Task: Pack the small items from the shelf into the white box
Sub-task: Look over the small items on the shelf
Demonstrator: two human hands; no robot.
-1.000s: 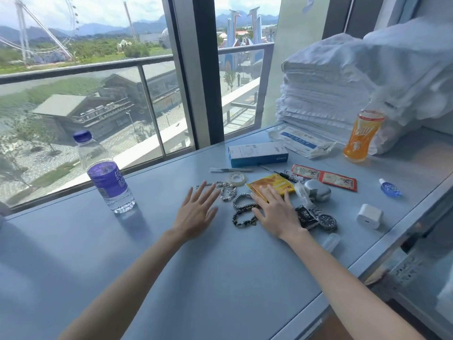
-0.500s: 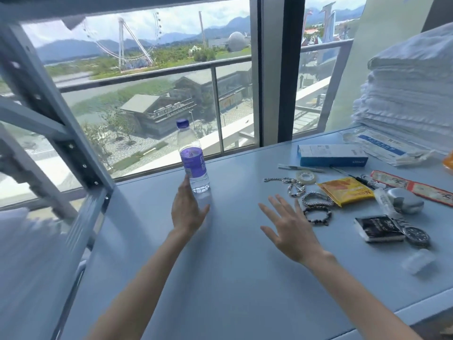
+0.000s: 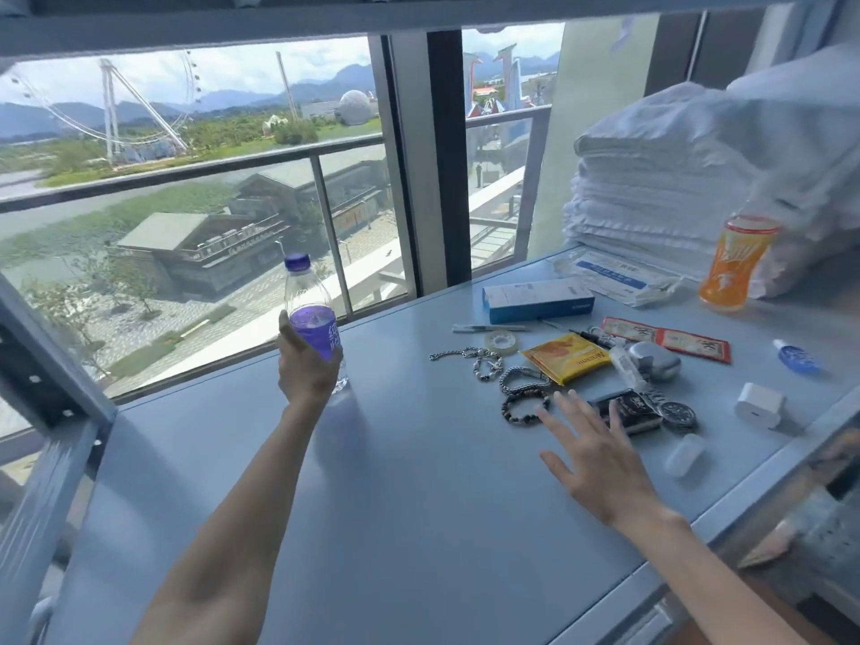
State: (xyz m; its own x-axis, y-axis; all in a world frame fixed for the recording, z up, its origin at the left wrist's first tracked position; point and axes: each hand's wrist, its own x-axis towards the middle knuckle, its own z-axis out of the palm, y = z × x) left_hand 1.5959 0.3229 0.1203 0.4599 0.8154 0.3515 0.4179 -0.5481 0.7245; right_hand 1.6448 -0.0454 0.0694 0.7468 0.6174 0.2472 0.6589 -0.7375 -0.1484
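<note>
Step in hand, as judged: lifting the water bottle (image 3: pixel 309 300) off the shelf (image 3: pixel 419 481). Left hand (image 3: pixel 305 365) is wrapped round the bottle's lower body, over the purple label. Bottle upright; cannot tell whether the base is touching the surface. Advice: keep the grip low and lift straight up. Right hand (image 3: pixel 600 458) is spread and holds nothing, fingertips just beside the beaded bracelet (image 3: pixel 525 408) and black case (image 3: pixel 628 412). The small items cluster there, well apart from the left hand. White box not in view.
</note>
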